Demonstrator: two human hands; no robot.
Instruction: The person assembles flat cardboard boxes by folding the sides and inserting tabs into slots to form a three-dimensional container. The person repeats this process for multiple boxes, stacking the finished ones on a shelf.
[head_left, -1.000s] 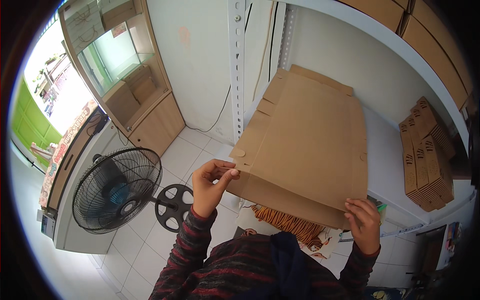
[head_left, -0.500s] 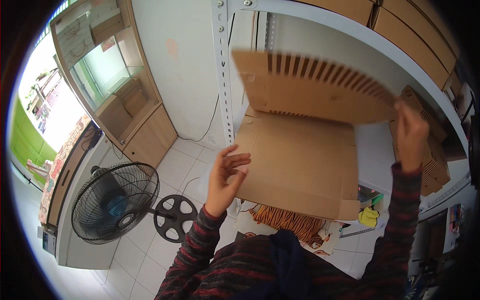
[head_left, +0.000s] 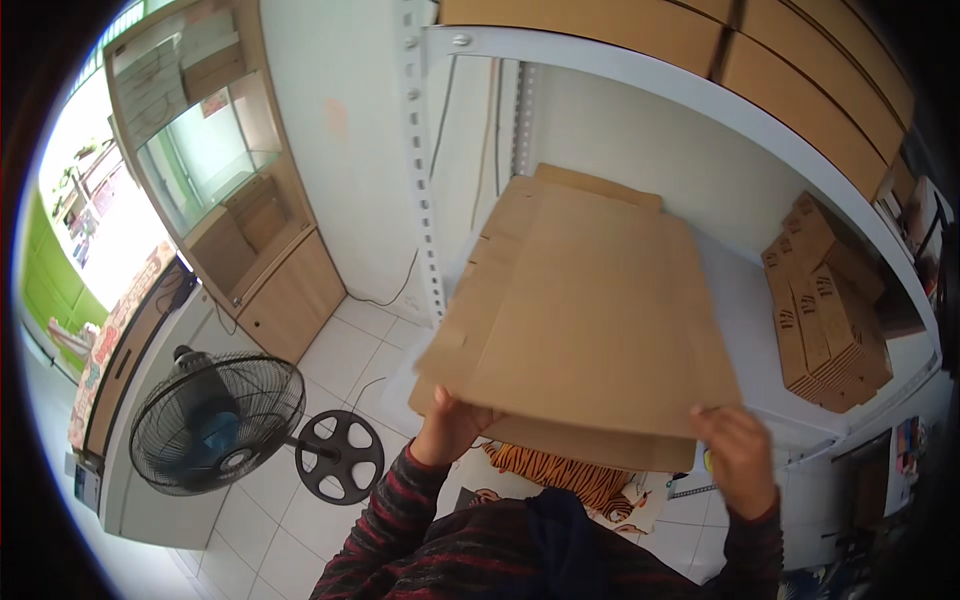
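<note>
A large brown cardboard sheet (head_left: 600,300), folded in two layers, lies on the white shelf with its near edge sticking out toward me. Its upper layer is tilted down close over the lower layer (head_left: 600,445), a narrow gap between them showing at the front. My left hand (head_left: 445,430) is closed on the near left edge, thumb on top and the other fingers partly hidden beneath. My right hand (head_left: 740,455), a little blurred, pinches the near right corner of the upper layer.
Flat folded cardboard boxes (head_left: 825,310) are stacked on the shelf's right side. More boxes (head_left: 600,35) fill the shelf above, behind a metal beam (head_left: 640,85). To the left stand a fan (head_left: 215,425), a black wheel-shaped base (head_left: 340,457) and a glass-fronted cabinet (head_left: 220,180). Tiger-striped cloth (head_left: 560,475) lies below.
The raised upper layer has swung down toward me over the lower one. My right hand came down and nearer with it, and my left hand, open before, has closed on the edge.
</note>
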